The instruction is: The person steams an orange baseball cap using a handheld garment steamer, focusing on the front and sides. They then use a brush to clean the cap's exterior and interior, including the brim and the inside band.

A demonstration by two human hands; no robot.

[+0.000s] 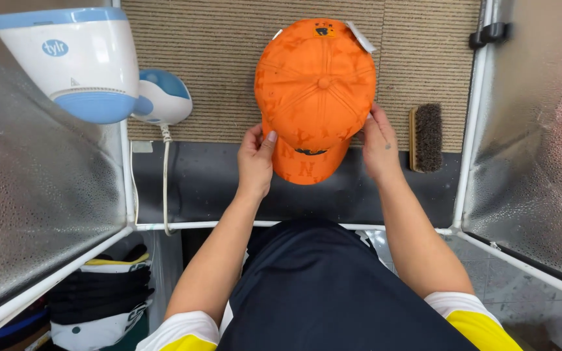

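Gripping the orange cap (315, 84) from both sides, the left hand (255, 159) and the right hand (378, 144) hold it at the base of the crown, just above the brim. Left hand: fingers curled on the cap's left edge, thumb against the fabric. Right hand: fingers closed on the cap's right edge. The cap stands crown toward the camera, brim pointing down toward the person, in front of a ribbed beige mat (229, 71). A white tag (361, 36) projects from the cap's upper right. Right of the cap, a stiff brush (427, 137) lies on the mat edge. Left of the cap, a white-and-blue appliance (76, 58) and a smaller rounded unit (162, 97) with a white cord (165, 182).
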